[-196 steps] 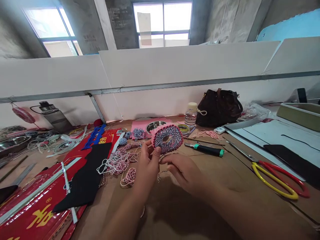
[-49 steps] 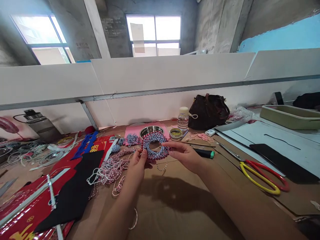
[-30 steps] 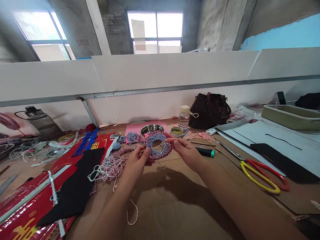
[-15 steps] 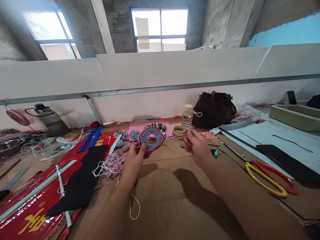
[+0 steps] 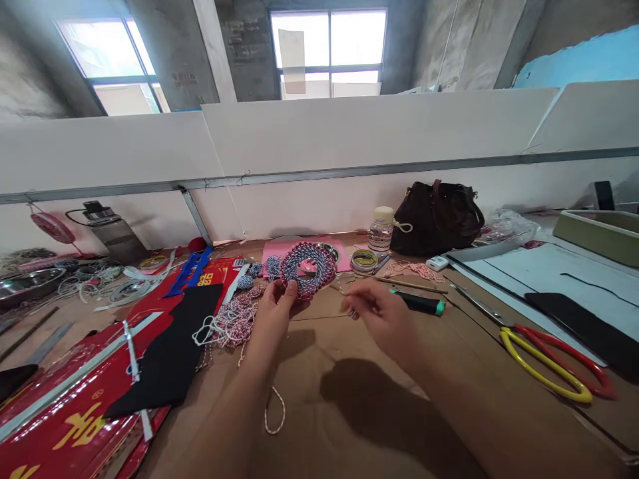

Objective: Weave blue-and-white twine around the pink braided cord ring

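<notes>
My left hand grips the lower left edge of a woven cord ring, blue and white inside with a red outer rim, held up above the table. From the ring's right side a short length of thin cord runs to my right hand. The fingers of that hand are bent and pinched on the cord, slightly blurred; its end is hidden in them. Behind the ring sits a metal bowl on pink paper. Left of my left wrist lies a tangled pile of red-and-white cord.
Large scissors with red and yellow handles lie at right, near a black-and-green tool. Tape rolls, a clear jar and a dark bag stand behind. Red packaging and black fabric cover the left side.
My right hand has moved left and lower, closer to the ring, uncovering more of the black-and-green tool. The ring stays in my left hand, slightly turned. The view has shifted a little.
</notes>
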The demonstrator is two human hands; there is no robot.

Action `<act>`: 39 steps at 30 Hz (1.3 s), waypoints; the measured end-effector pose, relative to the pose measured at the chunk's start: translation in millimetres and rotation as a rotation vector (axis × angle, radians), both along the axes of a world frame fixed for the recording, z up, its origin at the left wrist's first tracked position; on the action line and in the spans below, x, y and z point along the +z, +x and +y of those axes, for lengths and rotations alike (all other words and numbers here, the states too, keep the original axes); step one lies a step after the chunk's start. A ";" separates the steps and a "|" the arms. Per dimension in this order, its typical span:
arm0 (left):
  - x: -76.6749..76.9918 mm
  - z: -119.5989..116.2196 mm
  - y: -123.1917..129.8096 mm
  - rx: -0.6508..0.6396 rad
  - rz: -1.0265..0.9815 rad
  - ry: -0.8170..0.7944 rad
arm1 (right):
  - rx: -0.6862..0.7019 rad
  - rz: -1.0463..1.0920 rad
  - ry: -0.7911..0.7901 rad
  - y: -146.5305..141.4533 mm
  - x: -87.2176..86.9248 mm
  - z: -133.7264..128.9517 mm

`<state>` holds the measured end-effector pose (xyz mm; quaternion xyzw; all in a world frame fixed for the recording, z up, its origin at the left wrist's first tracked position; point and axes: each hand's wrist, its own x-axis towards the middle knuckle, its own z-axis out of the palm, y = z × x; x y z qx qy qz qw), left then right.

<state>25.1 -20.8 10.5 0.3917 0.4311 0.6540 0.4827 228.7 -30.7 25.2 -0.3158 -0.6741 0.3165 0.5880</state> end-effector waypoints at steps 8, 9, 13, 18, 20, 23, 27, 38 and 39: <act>3.7 -3.1 2.0 -0.016 -0.011 0.003 | -0.235 -0.551 0.502 -11.9 -3.2 -24.5; 4.2 -4.3 2.4 -0.017 0.003 0.010 | -0.257 -0.571 0.515 -11.1 -2.7 -22.7; 6.6 -9.0 4.6 -0.016 0.074 0.052 | -0.314 -0.584 0.534 -9.4 -2.3 -16.6; 6.6 -9.4 7.3 0.013 0.187 0.086 | -0.301 -0.578 0.523 -10.7 -4.0 -17.9; 7.3 -10.1 8.5 0.035 0.239 0.106 | -0.302 -0.583 0.516 -10.7 -4.7 -18.1; 10.2 -12.9 10.5 0.057 0.312 0.117 | -0.308 -0.614 0.493 -10.1 -5.3 -17.0; 11.8 -17.5 13.9 0.053 0.394 0.142 | -0.298 -0.651 0.463 -10.6 -5.1 -17.7; 11.1 -24.1 21.2 -0.034 0.428 0.100 | 0.055 -0.547 0.425 -14.7 -4.0 -29.2; 11.2 -23.4 20.1 -0.045 0.405 0.089 | 0.081 -0.533 0.427 -14.1 -3.8 -29.3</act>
